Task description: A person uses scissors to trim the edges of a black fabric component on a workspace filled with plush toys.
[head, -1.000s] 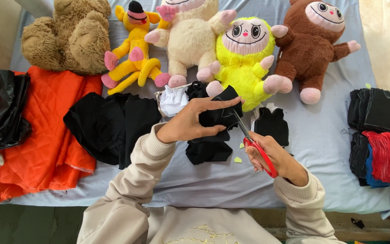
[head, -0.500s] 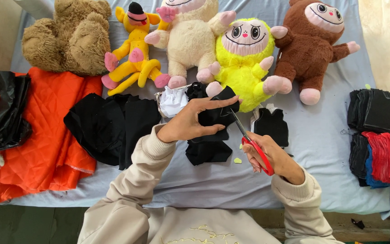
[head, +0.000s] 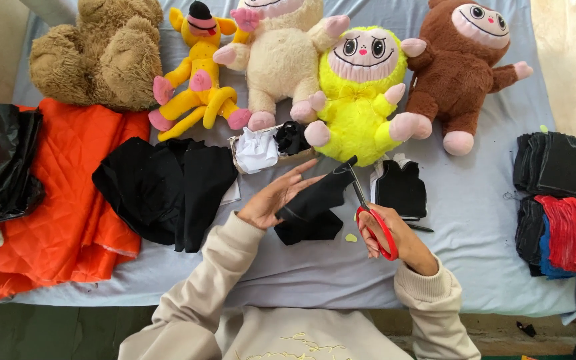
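Note:
My left hand [head: 271,199] holds a piece of black fabric [head: 315,199] up off the blue-grey cloth of the table [head: 475,220], fingers stretched along it. My right hand [head: 391,237] grips red-handled scissors [head: 371,217], whose blades point up into the fabric's upper right edge. A second dark scrap [head: 308,230] lies just below the held piece. A small black vest-shaped cutout [head: 401,189] lies to the right of the scissors.
Several plush toys line the far edge: brown bear [head: 101,53], yellow monkey [head: 198,73], cream doll [head: 281,60], yellow doll [head: 361,93], brown doll [head: 461,67]. Orange quilted fabric [head: 68,200] and black cloth [head: 161,187] lie left. Stacked black, red and blue pieces [head: 558,200] sit right.
The scissors have moved slightly up into the black fabric; my left hand has shifted the piece a little. Otherwise the scene is the same.

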